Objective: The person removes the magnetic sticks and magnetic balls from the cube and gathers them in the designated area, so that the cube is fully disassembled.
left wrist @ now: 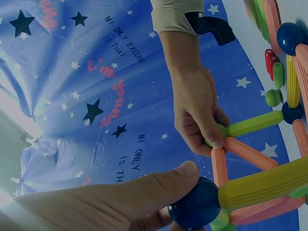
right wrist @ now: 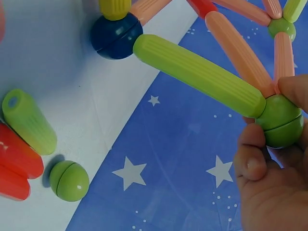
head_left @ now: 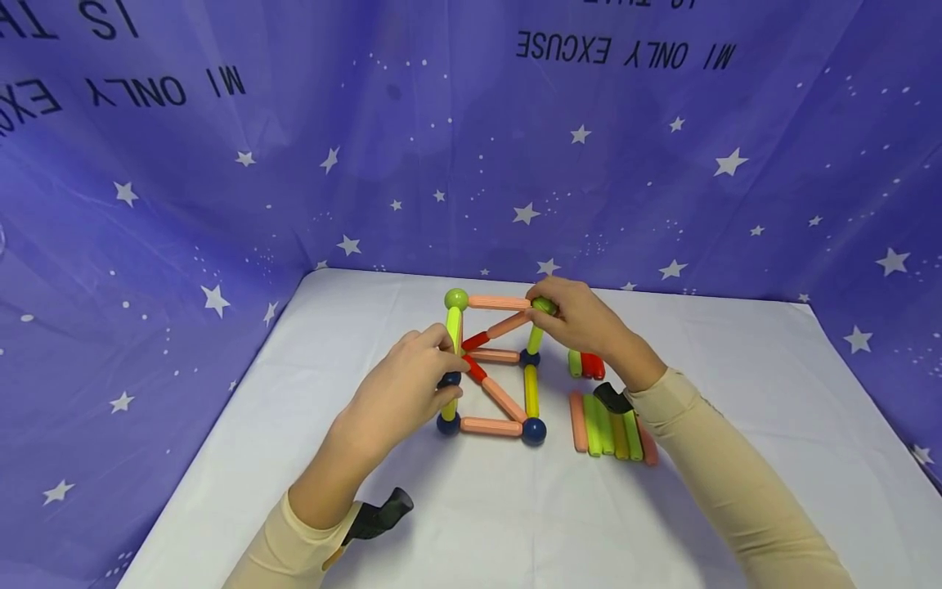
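A frame built of sticks and balls stands on the table, with dark blue balls at the near corners, such as the near right ball (head_left: 534, 431), and a green ball (head_left: 456, 299) at the far left. My left hand (head_left: 401, 384) holds a dark blue ball (left wrist: 195, 202) on the left side, thumb lying along its top. At the far right corner, my right hand (head_left: 585, 319) grips another green ball (right wrist: 279, 121). A light green stick (right wrist: 199, 74) and salmon sticks meet that ball. Red and salmon sticks (head_left: 504, 401) run diagonally inside the frame.
Right of the frame lies a row of loose salmon, green and yellow sticks (head_left: 607, 425). Behind it are short red pieces (head_left: 591, 366) and a short green piece (right wrist: 30, 121). A loose green ball (right wrist: 70, 181) sits close by. A purple star-printed cloth (head_left: 471, 147) hangs behind the white table (head_left: 471, 523).
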`<state>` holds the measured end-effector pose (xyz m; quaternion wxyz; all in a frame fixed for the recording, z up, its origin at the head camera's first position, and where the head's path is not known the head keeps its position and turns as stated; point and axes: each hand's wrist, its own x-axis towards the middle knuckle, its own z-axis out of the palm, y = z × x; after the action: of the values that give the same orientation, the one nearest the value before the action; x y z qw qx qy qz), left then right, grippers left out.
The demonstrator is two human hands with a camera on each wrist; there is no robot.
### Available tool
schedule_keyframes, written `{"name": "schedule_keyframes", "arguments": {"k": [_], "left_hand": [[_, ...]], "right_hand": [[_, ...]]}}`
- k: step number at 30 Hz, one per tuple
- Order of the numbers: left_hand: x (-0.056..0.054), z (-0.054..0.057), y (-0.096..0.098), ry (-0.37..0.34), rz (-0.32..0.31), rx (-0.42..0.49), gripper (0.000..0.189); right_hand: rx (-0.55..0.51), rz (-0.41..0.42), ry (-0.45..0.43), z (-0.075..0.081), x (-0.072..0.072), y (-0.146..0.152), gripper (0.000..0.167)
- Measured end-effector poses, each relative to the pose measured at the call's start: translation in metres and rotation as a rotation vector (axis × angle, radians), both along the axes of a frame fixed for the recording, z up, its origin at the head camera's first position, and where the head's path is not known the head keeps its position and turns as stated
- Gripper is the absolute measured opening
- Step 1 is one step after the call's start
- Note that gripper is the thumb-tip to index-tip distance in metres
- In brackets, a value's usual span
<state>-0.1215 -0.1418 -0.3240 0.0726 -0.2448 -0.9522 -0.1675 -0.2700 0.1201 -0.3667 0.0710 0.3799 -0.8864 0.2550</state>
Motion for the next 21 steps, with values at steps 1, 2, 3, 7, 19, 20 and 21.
{"name": "schedule_keyframes", "arguments": {"k": [1,2,3,7,19,20,21], "left_hand": [[-0.0001,-0.0005,-0.0001,-0.002,0.0,0.002,0.027],[-0.0001,-0.0009,-0.0002,-0.001,0.002,0.003,0.027],[0.0,-0.0011,-0.0002,0.0,0.002,0.005,0.027],[-0.0003,-0.0017,-0.0001,0.003,0.008,0.004,0.027],[0.0007,0.0,0.0,-0.002,0.002,0.008,0.027],[0.0008,0.0002,-0.0001,-0.001,0.002,0.007,0.027],[0.0008,0.0001,-0.0002,-0.002,0.003,0.007,0.027]], "right_hand": [[0.002,0.0,-0.002,-0.0004,-0.0001,-0.0001,0.018],[0.004,-0.001,-0.004,-0.0007,-0.0002,-0.0002,0.018],[0.005,-0.002,-0.005,-0.0008,-0.0003,-0.0005,0.017],[0.004,-0.009,-0.016,-0.0002,-0.0002,-0.0012,0.015],[-0.057,-0.058,-0.078,-0.002,0.002,0.0001,0.014],[-0.059,-0.064,-0.083,-0.002,0.0019,0.0002,0.015],[-0.06,-0.07,-0.09,-0.0018,0.0021,0.0003,0.015]]}}
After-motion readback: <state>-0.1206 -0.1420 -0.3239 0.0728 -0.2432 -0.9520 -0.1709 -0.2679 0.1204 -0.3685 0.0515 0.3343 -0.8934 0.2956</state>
